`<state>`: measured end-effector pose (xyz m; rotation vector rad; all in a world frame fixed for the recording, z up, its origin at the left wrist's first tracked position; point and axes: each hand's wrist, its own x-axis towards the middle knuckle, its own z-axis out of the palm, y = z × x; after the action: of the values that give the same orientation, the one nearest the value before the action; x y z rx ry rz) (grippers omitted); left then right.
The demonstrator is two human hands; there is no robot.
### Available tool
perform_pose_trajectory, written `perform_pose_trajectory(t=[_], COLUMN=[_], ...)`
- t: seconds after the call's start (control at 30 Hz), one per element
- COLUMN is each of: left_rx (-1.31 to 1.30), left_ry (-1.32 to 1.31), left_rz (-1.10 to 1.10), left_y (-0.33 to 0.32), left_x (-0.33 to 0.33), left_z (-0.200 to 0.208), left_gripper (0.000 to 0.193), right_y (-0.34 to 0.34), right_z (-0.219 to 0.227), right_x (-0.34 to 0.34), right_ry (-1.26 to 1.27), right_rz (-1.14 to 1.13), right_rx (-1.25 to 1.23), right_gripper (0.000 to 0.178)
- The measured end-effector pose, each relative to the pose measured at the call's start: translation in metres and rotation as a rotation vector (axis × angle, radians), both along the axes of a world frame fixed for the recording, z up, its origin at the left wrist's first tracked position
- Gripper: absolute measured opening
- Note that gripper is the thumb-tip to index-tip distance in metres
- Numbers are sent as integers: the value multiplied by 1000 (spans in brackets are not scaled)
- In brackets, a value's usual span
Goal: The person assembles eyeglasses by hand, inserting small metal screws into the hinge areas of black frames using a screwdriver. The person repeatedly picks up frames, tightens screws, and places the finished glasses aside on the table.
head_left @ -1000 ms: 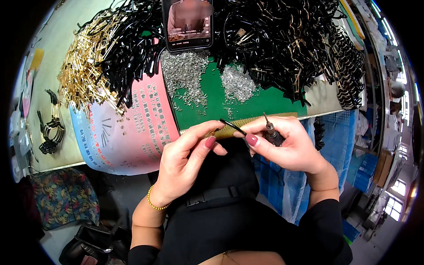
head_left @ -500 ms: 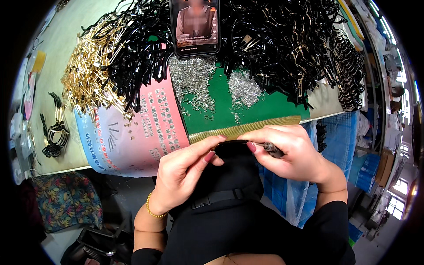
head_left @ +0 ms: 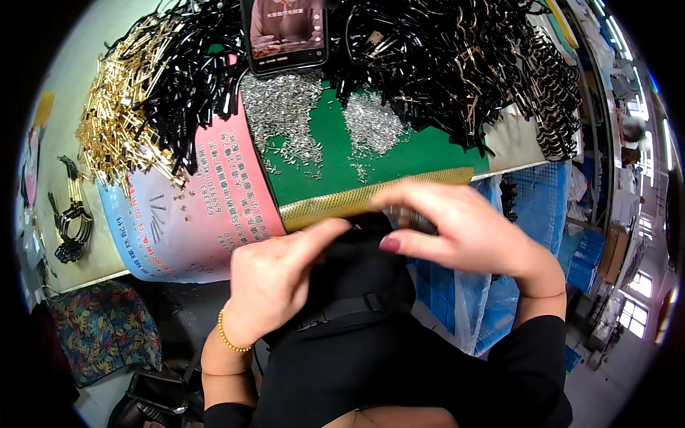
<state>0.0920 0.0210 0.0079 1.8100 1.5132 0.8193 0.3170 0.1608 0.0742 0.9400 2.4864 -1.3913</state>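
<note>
My right hand is at the table's front edge, slightly blurred, its thumb and forefinger apart. Tucked within its curled fingers is a dark-handled screwdriver, smeared by motion. To its left, over my lap, my left hand shows its back with the forefinger pointing right. Its other fingers are hidden or blurred, so what it holds does not show. Beyond the hands, on a green mat, lie two heaps of tiny silver screw-like pieces, a larger heap and a smaller one.
Black slender parts like eyeglass temples pile up at the back, gold-ended ones at the left. A phone stands between the piles. A printed pink-and-blue sheet hangs over the edge. Blue crates are below right.
The thin dark piece that both hands pinched no longer shows between them. My left hand has turned down and left; my right thumb and forefinger have opened. The view has shifted rightward.
</note>
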Motion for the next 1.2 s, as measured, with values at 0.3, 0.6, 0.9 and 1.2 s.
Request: perform_pose_trajectory(t=[0.3,0.6,0.9,1.2], left_rx=[-198,-344,-274,-299], left_ry=[-734,-764,-686,-630], left_rz=[427,329,432,431], left_y=[13,25,9,10], left_x=[26,31,17,15], left_z=[-1,1,-1,-1], left_gripper=[31,29,33,26], right_y=[5,7,7,7], right_z=[-22,-25,-24,-22], right_x=[4,2,2,-4], right_ry=[-106,-74,-114,-135], right_rz=[122,116,78,117], right_rx=[575,581,533,555], right_gripper=[44,46,45,47])
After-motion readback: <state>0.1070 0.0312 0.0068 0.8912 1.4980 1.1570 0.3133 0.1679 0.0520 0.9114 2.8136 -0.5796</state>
